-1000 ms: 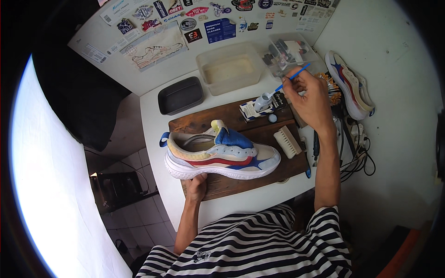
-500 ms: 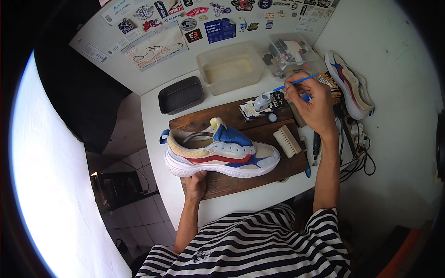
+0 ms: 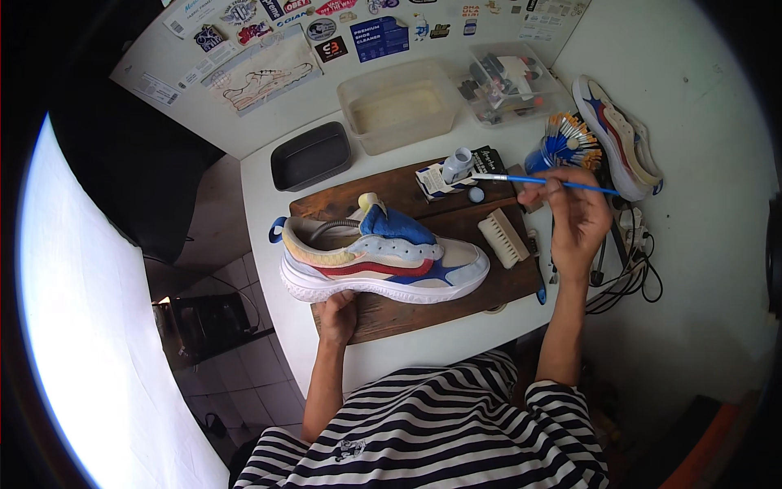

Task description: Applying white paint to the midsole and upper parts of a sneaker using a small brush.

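My left hand (image 3: 337,316) is closed on the heel end of a white-soled sneaker (image 3: 383,273) with blue, red, cream and pale-blue panels, the toe pointing right. Part of that hand is hidden beneath the sole. Pinched in my right hand (image 3: 577,213) is a thin blue paintbrush (image 3: 544,181), its pale tip pointing left. Just left of the tip, a small bottle (image 3: 459,165) of pale grey-blue paint stands open by a small box (image 3: 436,181). Its round cap (image 3: 476,195) lies on the dark wooden board (image 3: 383,319), near a wooden scrub brush (image 3: 505,238).
Behind the board are a black tray (image 3: 311,156), a clear tub (image 3: 397,106) and a clear box (image 3: 511,85) of supplies. To the right stand a blue jar (image 3: 538,160) full of paintbrushes and the matching sneaker (image 3: 617,138). Black cables (image 3: 635,273) hang at the table's right edge.
My right hand has moved right and down, drawing the brush tip away from the bottle's mouth. My left hand still holds the sneaker; the whole view has shifted slightly.
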A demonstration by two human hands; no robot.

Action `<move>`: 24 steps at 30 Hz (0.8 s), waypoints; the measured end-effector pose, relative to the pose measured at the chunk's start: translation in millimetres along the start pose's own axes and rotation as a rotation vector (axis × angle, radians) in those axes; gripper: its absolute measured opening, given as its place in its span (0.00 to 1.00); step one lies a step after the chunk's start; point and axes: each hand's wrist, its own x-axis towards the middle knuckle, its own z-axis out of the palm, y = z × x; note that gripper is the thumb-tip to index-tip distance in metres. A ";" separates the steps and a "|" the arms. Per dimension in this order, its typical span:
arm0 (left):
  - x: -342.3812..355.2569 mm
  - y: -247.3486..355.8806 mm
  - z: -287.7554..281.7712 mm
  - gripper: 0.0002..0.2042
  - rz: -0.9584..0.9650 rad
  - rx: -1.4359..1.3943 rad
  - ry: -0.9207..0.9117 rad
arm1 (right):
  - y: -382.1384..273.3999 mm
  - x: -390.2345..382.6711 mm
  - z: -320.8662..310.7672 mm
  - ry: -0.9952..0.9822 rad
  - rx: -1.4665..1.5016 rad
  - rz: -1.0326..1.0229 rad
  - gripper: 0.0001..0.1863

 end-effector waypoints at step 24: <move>6.1 8.9 -6.2 0.32 -0.014 -0.211 -0.182 | 10.0 -120.5 29.2 -0.005 0.259 0.047 0.07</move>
